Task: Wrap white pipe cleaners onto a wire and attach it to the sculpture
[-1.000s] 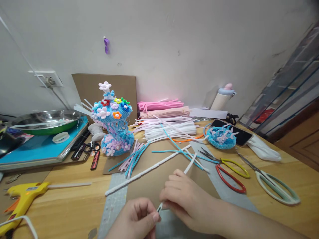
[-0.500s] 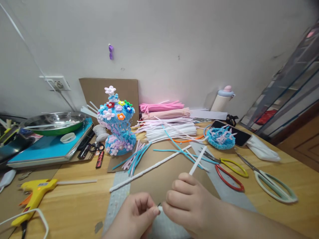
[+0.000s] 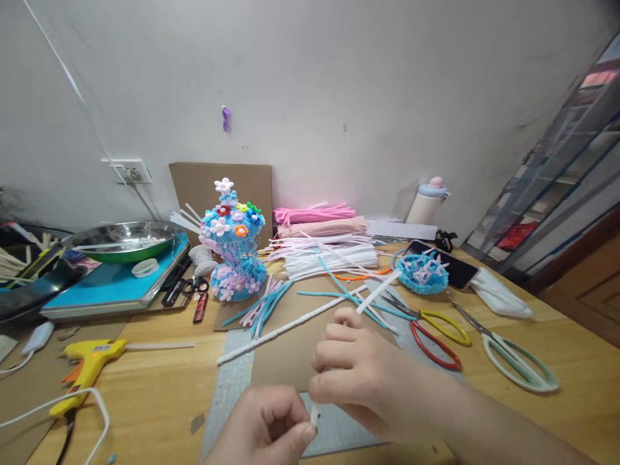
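My right hand [image 3: 356,371] is closed around a white pipe cleaner [image 3: 378,292], whose one end sticks out up and to the right. Below it, my left hand [image 3: 274,423] pinches the lower end between thumb and finger. Both hands are above a grey mat [image 3: 227,381] and a cardboard sheet [image 3: 276,361]. A long fuzzy white stem [image 3: 285,328] lies slantwise beyond them. Cut blue and lilac pipe cleaners [image 3: 264,307] rest to its left. Behind stands a blue pipe-cleaner ornament [image 3: 235,245] covered in small flowers.
Red-and-yellow-handled scissors [image 3: 433,336] and green-handled scissors [image 3: 518,361] lie at the right, near a blue fuzzy piece [image 3: 422,271]. A yellow glue gun [image 3: 90,368] with its cord is at the left. Bundled pipe cleaners [image 3: 329,255] and a bottle [image 3: 429,200] stand by the wall.
My hands have drawn slightly apart, and more of the white pipe cleaner shows between them. Its upper end has tilted further right. The camera view has shifted a little.
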A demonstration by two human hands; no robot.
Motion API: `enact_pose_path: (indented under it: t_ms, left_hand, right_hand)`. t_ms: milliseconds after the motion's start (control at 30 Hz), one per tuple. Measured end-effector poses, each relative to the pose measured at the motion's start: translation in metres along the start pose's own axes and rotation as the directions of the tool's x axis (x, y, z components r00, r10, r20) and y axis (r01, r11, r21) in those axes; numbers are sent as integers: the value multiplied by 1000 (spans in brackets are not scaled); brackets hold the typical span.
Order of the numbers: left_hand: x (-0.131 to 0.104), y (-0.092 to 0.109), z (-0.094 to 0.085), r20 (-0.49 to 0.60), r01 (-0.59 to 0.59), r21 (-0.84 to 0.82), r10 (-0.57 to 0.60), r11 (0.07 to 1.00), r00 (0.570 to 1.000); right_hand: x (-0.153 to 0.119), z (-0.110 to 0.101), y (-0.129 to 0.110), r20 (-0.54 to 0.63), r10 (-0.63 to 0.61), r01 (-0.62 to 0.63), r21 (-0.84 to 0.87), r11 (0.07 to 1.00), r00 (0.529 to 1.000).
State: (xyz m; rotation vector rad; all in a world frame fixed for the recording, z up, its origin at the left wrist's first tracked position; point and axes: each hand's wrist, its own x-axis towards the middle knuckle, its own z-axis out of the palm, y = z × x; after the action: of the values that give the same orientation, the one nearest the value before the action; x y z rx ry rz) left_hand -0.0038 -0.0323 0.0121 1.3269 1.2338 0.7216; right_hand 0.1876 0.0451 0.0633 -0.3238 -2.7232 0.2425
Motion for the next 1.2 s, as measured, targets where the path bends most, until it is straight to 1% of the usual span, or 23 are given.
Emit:
enact_pose_path:
  t_ms: [67, 133, 233, 367, 433, 500, 600, 667, 700, 767, 833, 900, 1000, 1100, 1200]
  left_hand:
    - [-4, 1, 3, -3, 8, -21, -8, 1000, 1000]
    - [-7, 4, 7, -25, 43, -72, -45, 996, 999]
    - [-12, 10, 12, -75, 73, -141, -84, 987, 994]
    - [-17, 19, 17, -124, 66, -167, -87, 984, 988]
    - [-18, 22, 18, -137, 39, -148, -60, 988, 989]
    - [-17, 24, 18, -152, -28, -93, 14, 995, 988]
    - [-13, 25, 18, -159, -135, 69, 145, 988, 977]
    - [-10, 24, 18, -137, -174, 241, 211, 955, 968]
    - [-9, 23, 18, -118, -193, 334, 245, 922, 962]
    - [-8, 22, 19, -62, -249, 498, 321, 831, 945]
    - [-7, 21, 20, 7, -318, 593, 390, 740, 921]
    - [-7, 22, 21, 72, -379, 629, 435, 679, 897]
    - [-8, 25, 20, 107, -427, 636, 474, 643, 874]
    - [-10, 27, 18, 79, -422, 634, 488, 648, 869]
    - [-14, 28, 16, -11, -356, 628, 466, 692, 885]
  right_hand:
    - [-2, -5, -5, -6, -23, 23, 9, 1000, 1000]
    - [-5, -9, -12, -33, -44, 44, -14, 999, 998]
    - [-11, -13, -23, -124, -76, 62, -109, 992, 989]
    - [-22, -14, -35, -220, -76, 29, -208, 978, 973]
    - [-26, -12, -37, -263, -82, 18, -238, 971, 961]
    - [-30, -11, -39, -309, -98, 15, -261, 965, 946]
    - [-34, -10, -40, -346, -103, -2, -291, 957, 933]
    - [-36, -11, -39, -329, -93, -10, -298, 955, 940]
    - [-37, -12, -38, -305, -76, -16, -289, 957, 949]
    - [-38, -13, -34, -250, -33, -28, -238, 971, 968]
    - [-37, -14, -30, -209, 15, -48, -154, 987, 978]
    - [-35, -14, -25, -177, 54, -69, -77, 995, 983]
    - [-30, -13, -19, -120, 91, -92, -6, 996, 989]
    - [-29, -10, -16, -76, 94, -93, 11, 996, 993]
    - [-30, -6, -17, -54, 99, -100, -17, 995, 994]
